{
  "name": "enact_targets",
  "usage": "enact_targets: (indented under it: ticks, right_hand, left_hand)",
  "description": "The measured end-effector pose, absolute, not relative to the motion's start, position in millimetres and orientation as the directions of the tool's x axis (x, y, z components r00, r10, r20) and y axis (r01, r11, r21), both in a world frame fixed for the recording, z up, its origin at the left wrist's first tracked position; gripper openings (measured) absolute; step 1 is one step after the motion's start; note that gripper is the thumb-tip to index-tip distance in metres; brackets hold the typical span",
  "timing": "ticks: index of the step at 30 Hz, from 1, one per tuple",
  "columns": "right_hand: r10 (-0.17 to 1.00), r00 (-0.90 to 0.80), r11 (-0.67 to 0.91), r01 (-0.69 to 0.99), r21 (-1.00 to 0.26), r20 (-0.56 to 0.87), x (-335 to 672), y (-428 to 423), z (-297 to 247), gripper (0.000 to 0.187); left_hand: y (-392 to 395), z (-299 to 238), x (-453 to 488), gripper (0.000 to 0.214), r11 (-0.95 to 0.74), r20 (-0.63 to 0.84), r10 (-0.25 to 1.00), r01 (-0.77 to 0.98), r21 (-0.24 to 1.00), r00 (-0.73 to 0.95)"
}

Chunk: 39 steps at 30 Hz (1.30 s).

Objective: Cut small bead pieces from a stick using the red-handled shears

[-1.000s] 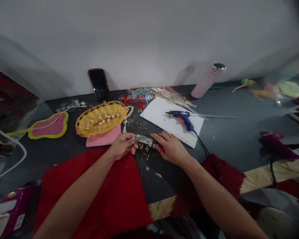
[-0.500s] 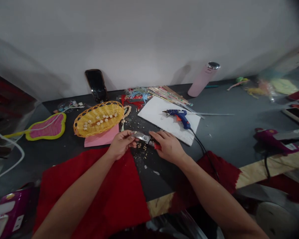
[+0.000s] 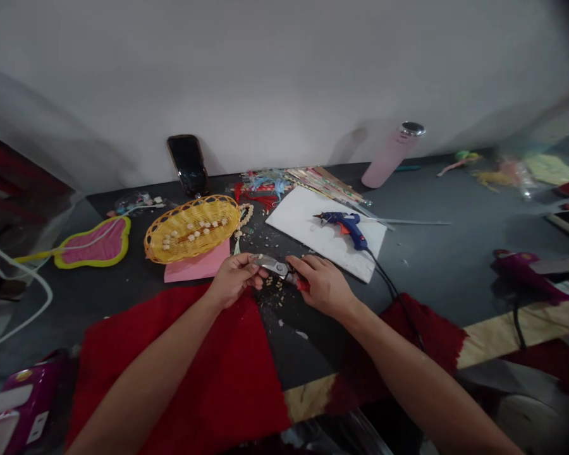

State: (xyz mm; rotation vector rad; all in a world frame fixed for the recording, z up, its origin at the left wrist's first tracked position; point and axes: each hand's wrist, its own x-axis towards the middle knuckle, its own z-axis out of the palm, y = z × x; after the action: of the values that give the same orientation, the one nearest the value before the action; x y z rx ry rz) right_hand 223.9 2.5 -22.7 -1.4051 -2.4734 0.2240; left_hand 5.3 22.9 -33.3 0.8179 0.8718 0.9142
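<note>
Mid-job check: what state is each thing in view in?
Right hand, closed on the cutters
Left hand, at the blade end, hold unclear
Cutters, held, blade gap unclear
Glue gun, lying on white board, corded
Basket, holding small pale pieces
Phone, propped upright, screen dark
Bottle, standing
Red cloth, spread out

On the bench [image 3: 436, 265], a basket [image 3: 194, 219] sits left of a board [image 3: 301, 212] bearing a glue gun [image 3: 348, 226]. Small pieces [image 3: 279, 285] lie in front; a phone [image 3: 188, 164] and a bottle [image 3: 389, 158] stand behind.
</note>
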Motion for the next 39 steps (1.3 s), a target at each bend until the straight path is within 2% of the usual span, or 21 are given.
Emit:
enact_targets:
  ticks: [7, 11, 16, 22, 32, 39]
  right_hand:
    - [0.836, -0.512, 0.549, 0.780, -0.301, 0.197, 228.0, 4.4, -25.8, 0.052]
    - [0.787, -0.575, 0.617, 0.717, -0.326, 0.225, 234.2, 8.1, -24.6, 0.060]
    - [0.775, -0.592, 0.630, 0.699, -0.340, 0.221, 236.4, 8.8, -19.7, 0.060]
    - [0.780, -0.588, 0.624, 0.708, -0.331, 0.212, 235.7, 7.1, -19.5, 0.060]
    - [0.835, -0.524, 0.549, 0.774, -0.315, 0.168, 227.2, -2.0, -15.7, 0.048]
    - [0.861, -0.471, 0.508, 0.814, -0.282, 0.192, 228.2, 2.6, -23.4, 0.056]
  left_hand:
    - [22.1, -32.3, 1.5, 0.019, 0.397, -0.243, 0.881, -0.353, 0.847, 0.406]
    - [21.5, -33.5, -3.0, 0.023, 0.462, -0.224, 0.820, -0.379, 0.801, 0.526]
    - [22.1, -34.6, -8.2, 0.024, 0.524, -0.217, 0.759, -0.378, 0.763, 0.614]
    - [24.2, -36.6, -9.0, 0.021, 0.538, -0.234, 0.751, -0.366, 0.760, 0.618]
    - [25.1, -41.9, -8.1, 0.018, 0.485, -0.232, 0.795, -0.359, 0.797, 0.560]
    - [25.2, -37.9, 0.2, 0.018, 0.427, -0.230, 0.865, -0.410, 0.806, 0.447]
